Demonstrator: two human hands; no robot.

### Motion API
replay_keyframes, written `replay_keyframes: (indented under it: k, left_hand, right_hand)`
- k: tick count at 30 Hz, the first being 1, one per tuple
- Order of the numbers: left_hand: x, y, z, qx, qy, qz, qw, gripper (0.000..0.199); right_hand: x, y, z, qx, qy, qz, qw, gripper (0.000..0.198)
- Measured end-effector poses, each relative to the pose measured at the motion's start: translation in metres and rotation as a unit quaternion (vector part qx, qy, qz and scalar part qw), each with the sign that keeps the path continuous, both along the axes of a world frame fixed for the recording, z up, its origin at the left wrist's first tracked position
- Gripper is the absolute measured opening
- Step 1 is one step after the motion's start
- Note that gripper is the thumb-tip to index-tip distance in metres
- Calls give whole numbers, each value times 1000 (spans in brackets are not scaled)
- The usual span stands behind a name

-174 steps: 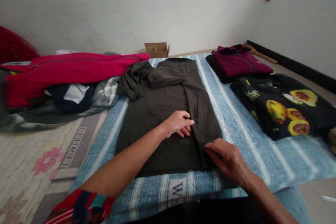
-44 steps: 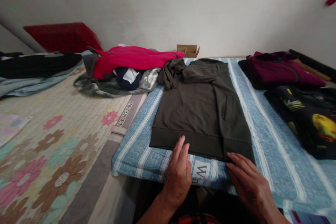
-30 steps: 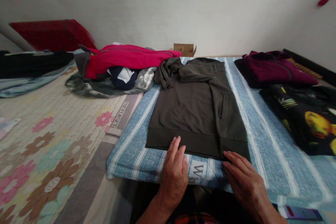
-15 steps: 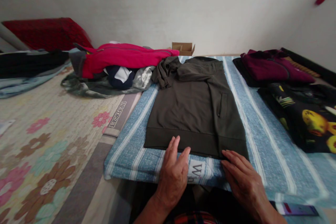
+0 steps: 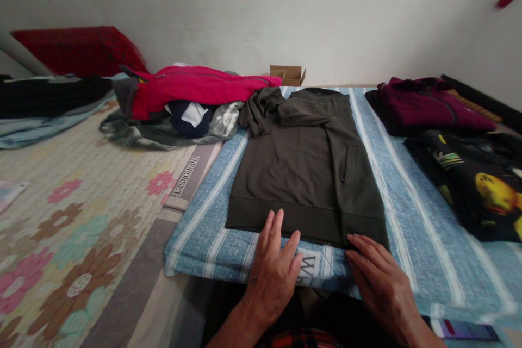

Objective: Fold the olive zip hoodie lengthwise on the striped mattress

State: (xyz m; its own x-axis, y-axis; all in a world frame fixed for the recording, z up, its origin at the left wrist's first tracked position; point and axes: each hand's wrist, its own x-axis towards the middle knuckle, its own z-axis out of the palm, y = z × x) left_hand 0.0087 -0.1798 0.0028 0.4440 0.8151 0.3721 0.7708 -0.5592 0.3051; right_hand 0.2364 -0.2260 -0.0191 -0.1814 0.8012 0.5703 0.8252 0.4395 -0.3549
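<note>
A dark olive jacket (image 5: 293,168) lies on a blue-striped cloth, its wide hem band facing me. One sleeve is folded across its upper part, and a slanted pocket shows at the right. My left hand (image 5: 274,261) rests on the hem's near edge, fingers stretched out and thumb apart. At the hem's right corner, my right hand (image 5: 381,272) lies with fingers extended, the fingertips touching the fabric. Neither hand grasps anything that I can see.
To the left, a pink garment (image 5: 212,84) tops a clothes pile on a flowered bedspread (image 5: 101,201). Folded maroon clothing (image 5: 428,106) and a black garment with yellow print (image 5: 468,185) lie right. A phone (image 5: 468,330) is near the front; a cardboard box (image 5: 287,74) stands behind.
My left hand's fingers and thumb have spread a little further on the hem. The right hand stays at the corner. The whole view has shifted slightly.
</note>
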Motion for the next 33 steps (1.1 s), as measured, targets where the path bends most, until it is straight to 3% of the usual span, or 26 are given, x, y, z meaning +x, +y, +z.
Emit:
replay_keyframes:
  k: [33]
  left_hand:
    - [4,1,-5,6,48,-7,999,33]
  right_hand:
    - [-1,1,1,-1,6,-1,1000,20]
